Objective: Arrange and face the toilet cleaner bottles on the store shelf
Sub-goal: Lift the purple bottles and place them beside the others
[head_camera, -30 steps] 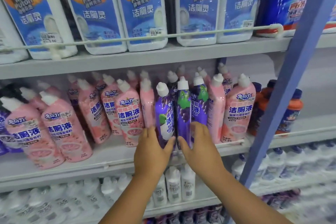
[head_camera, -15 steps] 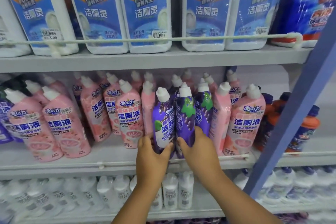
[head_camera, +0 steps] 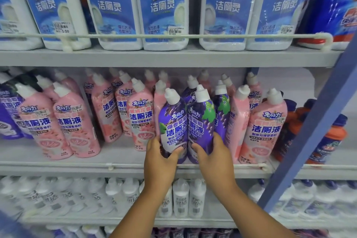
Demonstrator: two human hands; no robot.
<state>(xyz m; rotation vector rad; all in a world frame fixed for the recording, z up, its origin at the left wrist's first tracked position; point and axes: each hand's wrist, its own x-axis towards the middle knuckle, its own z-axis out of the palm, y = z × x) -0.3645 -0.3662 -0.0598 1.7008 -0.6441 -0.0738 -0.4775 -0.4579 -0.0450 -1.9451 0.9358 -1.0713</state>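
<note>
Gripping the base of one purple bottle (head_camera: 172,127), the left hand (head_camera: 161,157) curls fingers and thumb around it. The right hand (head_camera: 212,155) grips a second purple bottle (head_camera: 201,123) likewise. Both bottles stand touching at frame centre, on the middle shelf (head_camera: 77,166), above the hands.

Purple, grape-printed bottles (head_camera: 173,127) with white caps amid pink, flower-printed bottles (head_camera: 141,121). Above, white jugs (head_camera: 164,6) with blue-and-orange labels. Right, orange-capped dark bottles (head_camera: 328,141) behind a blue-grey post (head_camera: 309,131). Grey shelf (head_camera: 58,164).
</note>
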